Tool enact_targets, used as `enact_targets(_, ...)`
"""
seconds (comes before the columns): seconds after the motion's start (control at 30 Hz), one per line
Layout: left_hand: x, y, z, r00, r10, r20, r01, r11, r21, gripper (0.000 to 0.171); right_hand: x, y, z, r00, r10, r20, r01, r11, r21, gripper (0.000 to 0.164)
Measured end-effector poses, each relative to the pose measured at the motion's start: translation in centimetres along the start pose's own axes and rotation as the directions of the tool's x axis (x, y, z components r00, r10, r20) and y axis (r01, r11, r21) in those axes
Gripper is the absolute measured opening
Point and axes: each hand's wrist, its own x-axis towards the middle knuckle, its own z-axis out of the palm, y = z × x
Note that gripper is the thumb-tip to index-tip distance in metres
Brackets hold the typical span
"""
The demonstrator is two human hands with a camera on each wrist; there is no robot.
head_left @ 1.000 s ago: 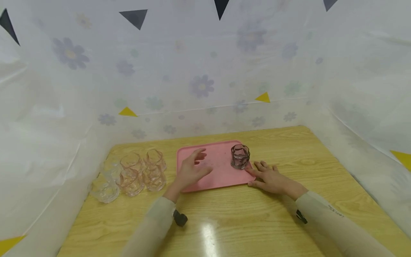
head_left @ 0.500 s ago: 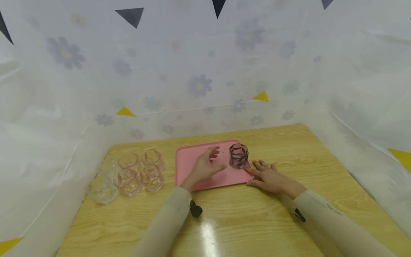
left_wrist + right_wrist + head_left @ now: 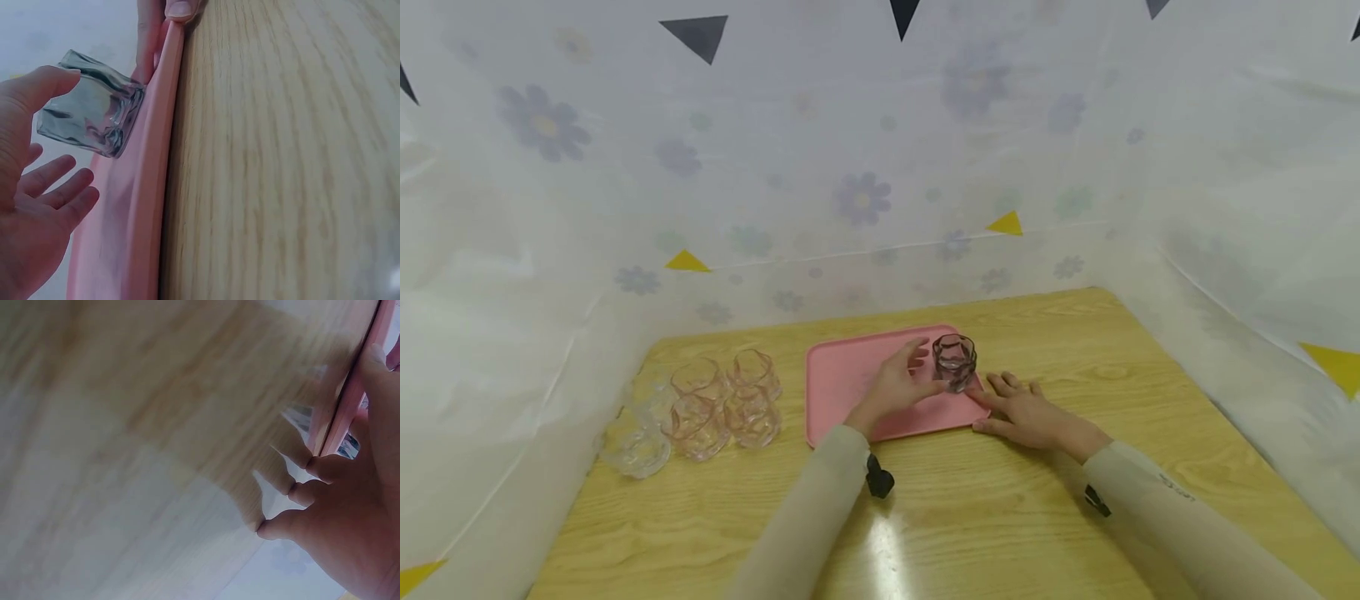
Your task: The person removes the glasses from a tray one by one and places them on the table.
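Note:
A smoky purple-grey drinking glass (image 3: 955,363) stands upright at the right end of a pink tray (image 3: 838,379). My left hand (image 3: 895,387) is beside the glass, thumb and fingers spread. In the left wrist view the thumb overlaps the glass (image 3: 94,103), while the other fingers (image 3: 65,184) are apart from it. At the tray's near right corner rests my right hand (image 3: 1033,418). Its thumb touches the front rim and its index finger reaches over the side rim. The remaining fingers (image 3: 281,522) rest on the table.
Several pink-tinted glasses (image 3: 754,414) stand close together left of the tray. Clear glasses (image 3: 638,450) stand beyond them at the table's left edge. White flowered sheeting (image 3: 865,275) encloses the wooden table (image 3: 970,517) at the back and sides.
My left hand has moved right across the tray to the smoky glass. The right hand has stayed at the tray corner. The view has shifted slightly.

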Motion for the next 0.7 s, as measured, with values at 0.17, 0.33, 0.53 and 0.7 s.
enact_targets(0.17, 0.6, -0.4, 0.6, 1.0, 0.016, 0.006, -0.016, 1.0, -0.01, 0.094, 0.0, -0.2, -0.2, 1.0, 0.0, -0.002, 0.0, 1.0, 0.001, 0.071)
enact_targets(0.33, 1.1, -0.3, 1.2, 1.0, 0.017, 0.004, -0.017, 0.999, -0.03, 0.094, 0.0, -0.4, -0.4, 1.0, -0.005, -0.005, 0.005, 1.0, 0.007, 0.07)
enact_targets(0.53, 1.5, 0.0, 1.6, 1.0, 0.002, 0.002, -0.001, 0.999, -0.053, 0.1, -0.1, -0.3, -0.2, 1.0, -0.002, -0.002, 0.002, 1.0, 0.004, 0.071)
enact_targets(0.7, 1.8, 0.1, 1.9, 1.0, -0.003, 0.007, 0.004, 0.995, -0.102, 0.093, -0.2, -0.2, -0.1, 1.0, 0.003, 0.0, -0.003, 1.0, 0.012, 0.072)
